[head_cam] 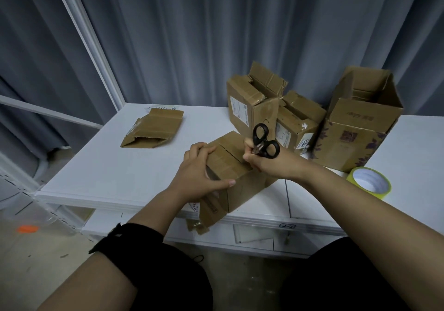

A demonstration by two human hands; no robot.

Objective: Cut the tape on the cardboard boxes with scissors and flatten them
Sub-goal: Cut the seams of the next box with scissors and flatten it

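Two bare forearms reach in; the left hand [200, 174] clasps the cardboard box [231, 164], fingers bent over its top; just right of that grip, the right hand [262, 164] fists the black scissors [265, 143], loops up, blades hidden; beyond stand three opened boxes [298, 123].

Matt brown corrugated cardboard in the nearest box [242, 190], with smoother tape strips [223, 164] across its top. Same dull, creased cardboard in the flattened box [153, 128] and the open boxes [264, 111]; white paper labels [239, 111] on two. Glossy black plastic on the handles of the scissors [263, 143]. Shiny yellow-green tape roll [374, 192]. Smooth matt white worktop [108, 166]. Soft grey cloth curtain [192, 34].
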